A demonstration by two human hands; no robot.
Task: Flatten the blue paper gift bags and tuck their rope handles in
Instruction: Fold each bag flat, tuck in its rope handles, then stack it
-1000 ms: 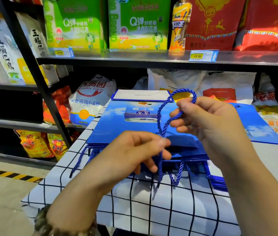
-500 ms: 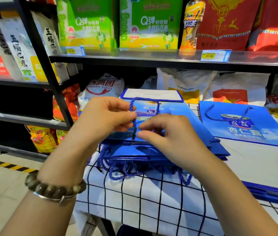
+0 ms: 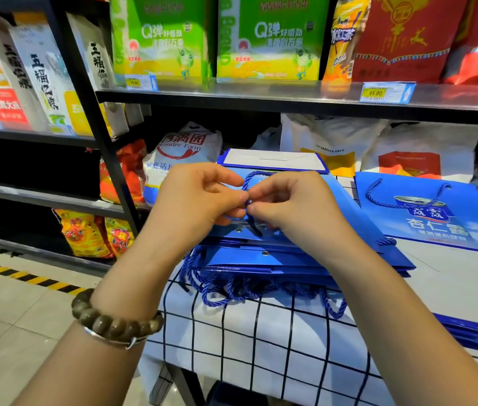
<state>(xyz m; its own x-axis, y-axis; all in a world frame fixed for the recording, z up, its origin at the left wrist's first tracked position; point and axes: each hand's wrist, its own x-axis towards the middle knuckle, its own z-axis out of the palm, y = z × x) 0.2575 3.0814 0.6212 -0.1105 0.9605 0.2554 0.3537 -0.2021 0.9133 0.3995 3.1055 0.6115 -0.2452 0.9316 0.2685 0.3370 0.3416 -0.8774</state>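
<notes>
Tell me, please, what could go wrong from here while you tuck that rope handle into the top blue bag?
1. The left hand and right hand both pinch the rope handle over the top bag; a hard tug might tear the paper at an eyelet.
2. The loose handles of the lower bags lie tangled on the checked tablecloth near its edge; a snag there could drag the stack off.

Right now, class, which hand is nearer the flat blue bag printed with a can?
Right. Both pinch the rope handle; the right hand is just left of the can-printed bag, apart from it, and the left hand is farther left.
</notes>
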